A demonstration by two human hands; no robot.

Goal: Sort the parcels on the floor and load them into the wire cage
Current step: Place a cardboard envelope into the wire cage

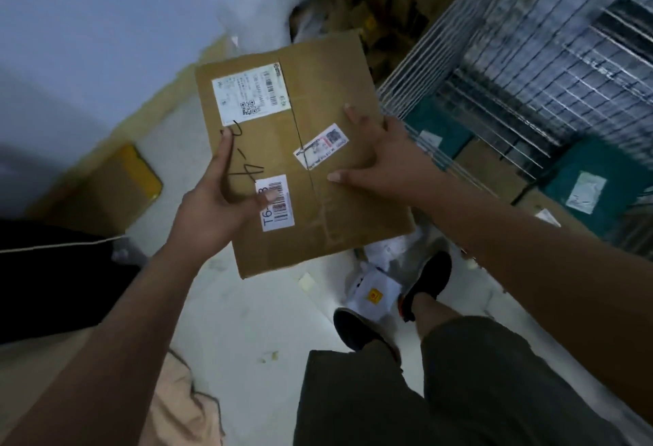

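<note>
On the pale floor [247, 322] a few parcels remain; the wire cage [530, 92] already holds several. Your left hand [212, 212] and right hand [385, 159] grip the cardboard box [328, 198], raised beside the cage, not yet loaded.

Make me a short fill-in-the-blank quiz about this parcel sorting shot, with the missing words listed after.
1. The person holds the cardboard box with ____ hands.
2. The left hand's thumb rests on the white ____ label.
3. The teal parcels lie inside the wire ____, right of the right hand.
4. The white packet lies on the ____ by the black shoes.

Missing words: both; barcode; cage; floor
</note>
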